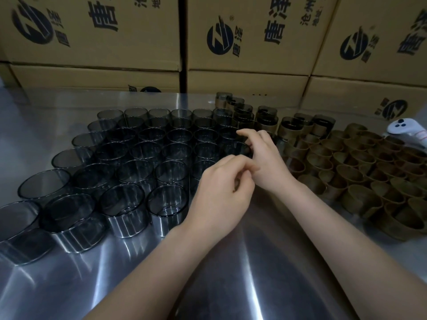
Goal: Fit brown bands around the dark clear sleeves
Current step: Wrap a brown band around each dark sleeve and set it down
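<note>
Cardboard boxes [249,42] printed "唐泽" beside a round logo stand behind the brushed steel worktop [208,262]. Smoky, glassy dark clear sleeves [129,172] fill its left side and matte brown bands [360,176] its right. The right hand [265,160] pinches the rim of one sleeve [233,147] mid-worktop. The left hand [219,197] has curled fingers; I cannot tell whether they hold anything.

A shiny steel counter [231,262] fills the foreground, streaked with reflections. Behind it stand stacked cardboard boxes [249,42] printed with dark round logos and Chinese characters. A white controller [409,132] with dark buttons lies at the counter's far right.
</note>
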Demonstrator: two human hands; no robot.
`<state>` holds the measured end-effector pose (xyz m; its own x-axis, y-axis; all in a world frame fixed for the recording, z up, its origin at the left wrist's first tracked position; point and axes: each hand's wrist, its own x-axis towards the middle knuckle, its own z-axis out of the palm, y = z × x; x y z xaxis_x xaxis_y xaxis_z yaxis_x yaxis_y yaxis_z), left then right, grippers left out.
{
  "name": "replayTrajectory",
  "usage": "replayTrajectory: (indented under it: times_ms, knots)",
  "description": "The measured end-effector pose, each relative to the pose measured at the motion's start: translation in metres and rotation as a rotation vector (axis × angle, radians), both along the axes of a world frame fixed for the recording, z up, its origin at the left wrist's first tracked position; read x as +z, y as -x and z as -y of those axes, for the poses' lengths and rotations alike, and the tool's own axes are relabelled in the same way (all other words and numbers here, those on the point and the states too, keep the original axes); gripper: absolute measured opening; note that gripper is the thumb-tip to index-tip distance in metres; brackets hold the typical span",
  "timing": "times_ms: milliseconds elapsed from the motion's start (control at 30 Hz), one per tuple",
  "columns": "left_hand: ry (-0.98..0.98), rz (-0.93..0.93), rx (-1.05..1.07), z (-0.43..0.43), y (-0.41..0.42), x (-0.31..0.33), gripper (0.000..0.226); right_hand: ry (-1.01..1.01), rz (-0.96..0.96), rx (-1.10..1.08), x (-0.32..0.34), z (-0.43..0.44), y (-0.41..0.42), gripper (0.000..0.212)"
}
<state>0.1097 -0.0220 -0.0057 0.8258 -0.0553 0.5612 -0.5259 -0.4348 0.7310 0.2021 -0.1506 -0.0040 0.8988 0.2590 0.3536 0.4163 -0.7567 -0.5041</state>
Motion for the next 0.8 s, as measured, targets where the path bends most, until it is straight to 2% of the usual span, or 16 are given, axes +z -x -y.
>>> replayTrajectory:
  times_ms: [133,267,400,467,600,800]
  knots:
    - [0.081,0.107,0.066,0.000,0.001,0.003,0.028,-0.143,0.036,-0.040,0.004,0.001,0.002,0.067]
    - [0.134,0.155,0.131,-0.001,0.001,0.006,0.039,-0.312,0.092,-0.096,0.013,0.002,0.005,0.042]
    - [0.195,0.107,0.146,-0.003,-0.001,0.005,0.064,-0.688,-0.074,0.012,0.024,0.001,0.014,0.022]
    - [0.205,0.079,0.127,-0.003,-0.002,0.004,0.076,-0.850,-0.210,0.102,0.028,-0.002,0.020,0.020]
    - [0.153,0.066,0.101,-0.004,-0.006,0.000,0.093,-0.931,-0.373,0.159,0.029,-0.008,0.028,0.032]
    - [0.177,0.038,0.075,-0.006,-0.006,0.003,0.095,-1.086,-0.503,0.287,0.032,-0.016,0.036,0.036]
